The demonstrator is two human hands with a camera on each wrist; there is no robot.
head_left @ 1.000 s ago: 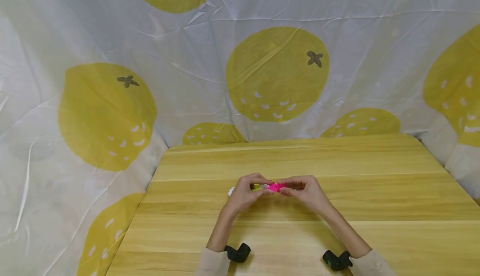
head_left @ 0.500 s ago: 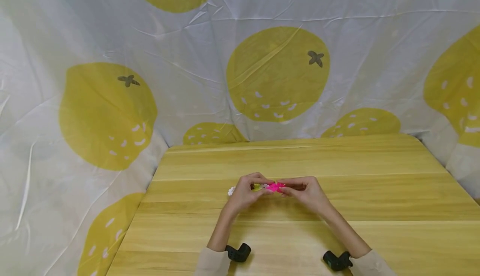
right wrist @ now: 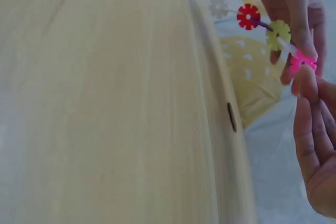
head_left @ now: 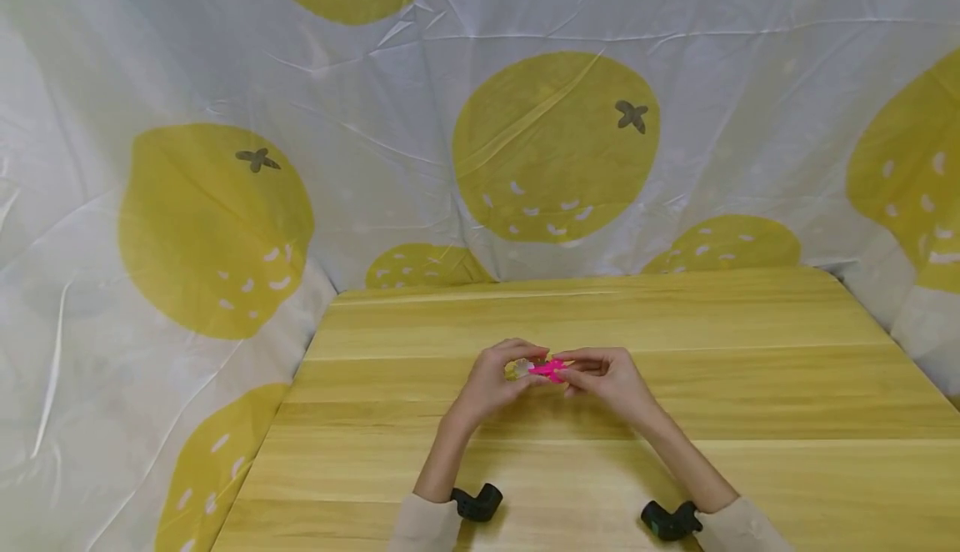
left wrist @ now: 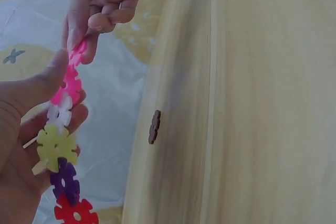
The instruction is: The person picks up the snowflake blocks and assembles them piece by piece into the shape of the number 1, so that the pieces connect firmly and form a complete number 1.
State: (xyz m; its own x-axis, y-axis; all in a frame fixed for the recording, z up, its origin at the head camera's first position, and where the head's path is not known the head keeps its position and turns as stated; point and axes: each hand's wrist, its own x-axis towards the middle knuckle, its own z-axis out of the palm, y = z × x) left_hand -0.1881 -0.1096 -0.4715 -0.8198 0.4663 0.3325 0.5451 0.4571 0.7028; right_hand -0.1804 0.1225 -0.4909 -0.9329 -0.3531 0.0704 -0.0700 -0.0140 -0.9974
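A chain of slotted snowflake discs hangs between the two hands. In the left wrist view it runs from a red disc (left wrist: 76,214) through purple (left wrist: 65,181), yellow (left wrist: 56,148) and white (left wrist: 60,113) ones to two pink discs. My left hand (head_left: 487,381) pinches the nearer pink disc (left wrist: 71,84) between thumb and fingers. The thumb and forefinger of my right hand (head_left: 611,377) grip the end pink disc (left wrist: 77,55), which touches its neighbour. How deep their slots mesh is hidden. A whitish disc (right wrist: 218,6) ends the chain in the right wrist view.
A wooden table (head_left: 675,318) lies under both hands. Behind it hangs a pale curtain (head_left: 390,143) printed with lemons. Both wrist views show a small dark brown flat thing (left wrist: 154,127) at the table's edge. Black camera mounts (head_left: 477,503) sit on the wrists.
Both hands have risen slightly and the chain has turned between them. The white disc that showed left of the left hand is now hidden in the head view. The pink discs stay between the fingertips.
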